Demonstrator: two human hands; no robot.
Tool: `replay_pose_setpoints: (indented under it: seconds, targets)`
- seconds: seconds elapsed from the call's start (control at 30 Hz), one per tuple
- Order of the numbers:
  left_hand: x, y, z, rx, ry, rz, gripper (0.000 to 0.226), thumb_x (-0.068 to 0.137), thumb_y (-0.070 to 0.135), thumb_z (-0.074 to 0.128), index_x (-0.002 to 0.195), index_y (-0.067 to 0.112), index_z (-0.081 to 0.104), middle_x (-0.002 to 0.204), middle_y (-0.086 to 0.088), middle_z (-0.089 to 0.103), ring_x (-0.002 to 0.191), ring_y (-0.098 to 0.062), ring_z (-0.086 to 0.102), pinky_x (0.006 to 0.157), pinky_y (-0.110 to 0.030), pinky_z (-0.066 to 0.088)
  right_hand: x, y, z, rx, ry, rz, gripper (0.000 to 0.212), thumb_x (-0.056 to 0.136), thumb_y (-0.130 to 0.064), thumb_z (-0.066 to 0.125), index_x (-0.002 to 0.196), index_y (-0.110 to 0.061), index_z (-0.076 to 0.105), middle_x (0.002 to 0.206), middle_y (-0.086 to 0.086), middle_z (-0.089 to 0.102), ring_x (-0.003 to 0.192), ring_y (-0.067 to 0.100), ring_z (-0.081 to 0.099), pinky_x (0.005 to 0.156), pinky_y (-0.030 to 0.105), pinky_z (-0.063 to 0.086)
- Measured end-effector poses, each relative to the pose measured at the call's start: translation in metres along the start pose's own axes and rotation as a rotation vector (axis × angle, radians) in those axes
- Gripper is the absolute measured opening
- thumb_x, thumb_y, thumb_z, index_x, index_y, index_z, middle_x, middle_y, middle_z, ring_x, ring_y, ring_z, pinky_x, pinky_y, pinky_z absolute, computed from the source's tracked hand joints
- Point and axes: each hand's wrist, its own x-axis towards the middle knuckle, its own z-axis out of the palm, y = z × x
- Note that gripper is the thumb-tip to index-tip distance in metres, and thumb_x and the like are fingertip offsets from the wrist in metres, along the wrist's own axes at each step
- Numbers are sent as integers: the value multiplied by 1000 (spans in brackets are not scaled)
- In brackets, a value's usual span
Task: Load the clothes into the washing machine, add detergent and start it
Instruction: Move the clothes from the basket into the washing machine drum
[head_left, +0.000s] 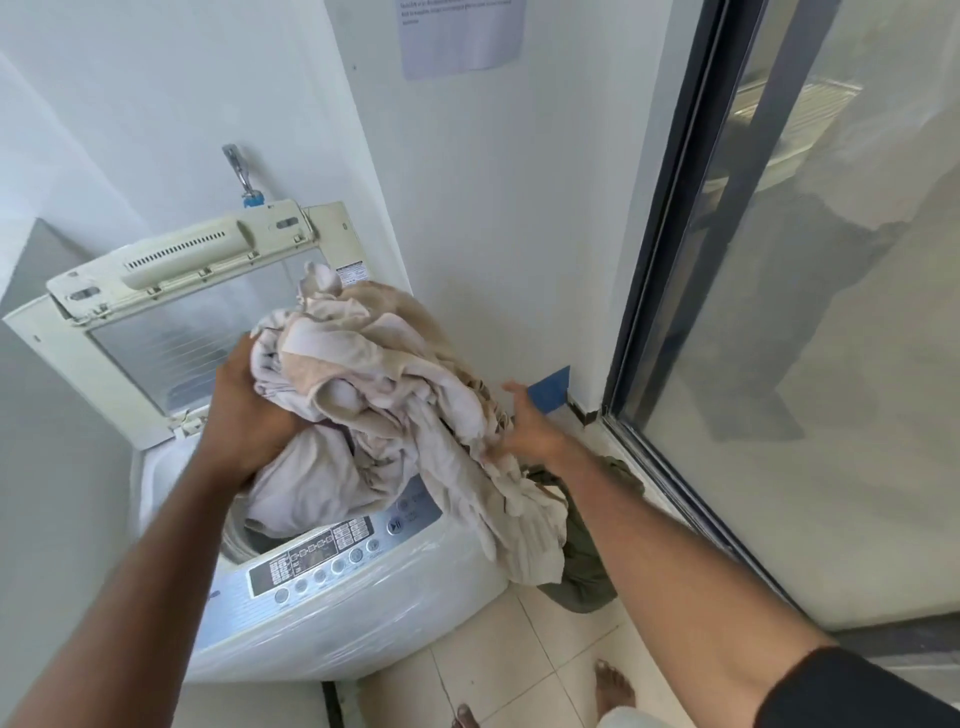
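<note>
The washing machine (332, 603) stands in the corner with its lid (171, 291) raised. Above its opening hangs a big bundle of pale clothes (384, 395). The left hand (249, 410) grips the bundle from the left; the right hand (530, 426) holds its other side.

Home laundry corner: top-load washing machine (363, 597), wall tap (240, 174), tiled floor (519, 665), sliding glass door (779, 312).

Left hand (244, 410) grips; right hand (530, 426) supports (both arms extended).
</note>
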Motion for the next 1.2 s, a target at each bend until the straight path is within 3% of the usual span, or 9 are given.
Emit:
replay_pose_setpoints:
  seconds: [0.07,0.27,0.4,0.53,0.67,0.83,0.97,1.1,1.2]
  targets:
    - [3,1,-14,14,31,-3,62,65,17,81,120,-4,61,117,-21,68,102,-10,63,92,-26,51,0,13,28,-208,-80,-23,124,65,-28,95,158,-20,14,160,6,23,149,26,24,120,45,30]
    - [3,-7,-54,482,-35,381,58,64,52,72,110,16,66,127,23,56,145,1,24,111,-60,31,9,-15,44,423,320,65,27,98,-23,59,123,-15,63,119,11,68,112,34,65,95,50,55]
    - [-28,-59,-49,626,-242,82,93,55,69,75,131,16,66,165,-21,14,156,-29,2,121,-51,24,-9,-91,29,429,471,-246,35,94,-31,65,128,-27,61,116,-2,67,98,19,63,86,32,51]
    - [-39,-64,-11,557,-287,-17,94,54,63,76,137,26,57,157,1,37,140,-34,42,105,-39,43,-38,-132,80,66,268,-648,27,84,-29,63,110,-28,67,102,1,75,95,26,70,71,32,53]
    - [-60,-74,0,440,-221,-113,105,55,61,70,142,6,50,141,4,50,131,-18,45,104,0,19,-63,-146,97,-15,207,-775,34,75,-22,71,101,-34,51,96,-8,73,89,21,71,67,36,53]
    - [-76,-51,-9,234,-130,69,66,76,53,71,137,42,50,142,21,51,131,-4,50,114,-16,29,-80,-163,110,-185,-26,-832,57,73,-20,81,120,-22,49,110,-3,72,102,28,69,82,44,53]
    - [-103,-59,-32,77,-39,-201,76,62,44,83,130,16,63,135,4,64,130,-19,57,111,-46,43,-74,-170,128,-217,-220,-865,68,71,-21,84,125,-21,42,107,1,63,89,28,61,76,38,46]
    - [-146,-65,-71,166,40,-391,80,45,40,86,122,25,67,115,9,72,106,3,64,91,-15,49,-57,-148,146,255,-561,-661,76,74,15,72,131,-16,34,143,20,49,126,43,54,100,53,48]
    - [-176,-60,-97,279,9,-426,67,45,28,86,104,53,68,99,29,72,90,24,59,78,-1,45,-32,-121,144,165,-483,-496,91,76,11,77,146,-20,28,157,15,35,135,35,48,99,42,54]
